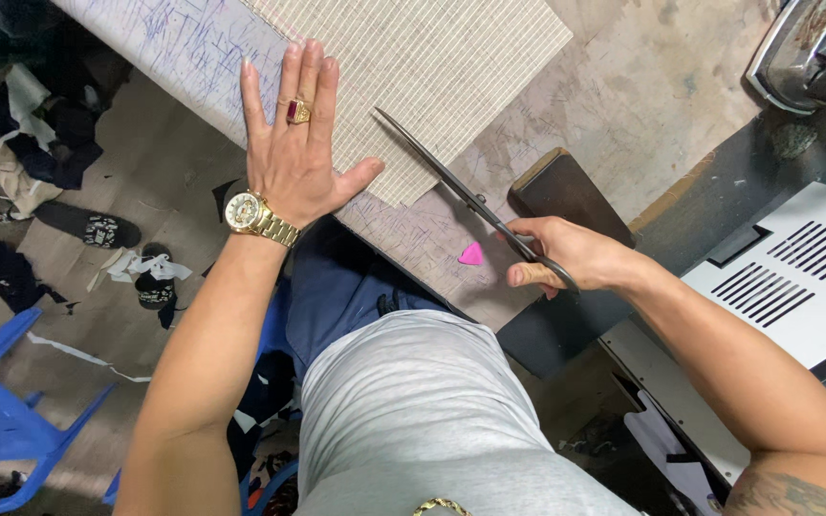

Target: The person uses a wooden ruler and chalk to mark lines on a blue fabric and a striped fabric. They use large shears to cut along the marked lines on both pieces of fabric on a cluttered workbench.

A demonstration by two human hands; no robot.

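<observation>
**Scissors at the fabric's corner, left hand pinning it flat**

Your left hand (293, 143) lies spread wide, palm down, on the near edge of the checked fabric (432, 67), holding nothing, just pressing the cloth to the desk (623, 105). Your right hand (566, 258) is wrapped through the handles of the black scissors (451, 182); the blades lie close together, tips pointing up and away from you, running along the fabric's edge just right of your left thumb.

To cut well here, I'd judge you should keep that left palm firm and the fingers clear of the blade line, slide the lower blade along the desk instead of lifting the cloth, and take long, even strokes.

Just left of your right hand sits one pink tailor's chalk (471, 254); just beyond it rests one dark block (566, 191). Farther right is a white machine housing (795, 277), and one iron (815, 48) lies far beyond. Left of your left arm, down on the floor, are one blue plastic chair (2, 401) and scattered fabric scraps (11, 134).

Counted: one pair of scissors, one checked piece, one chalk.
</observation>
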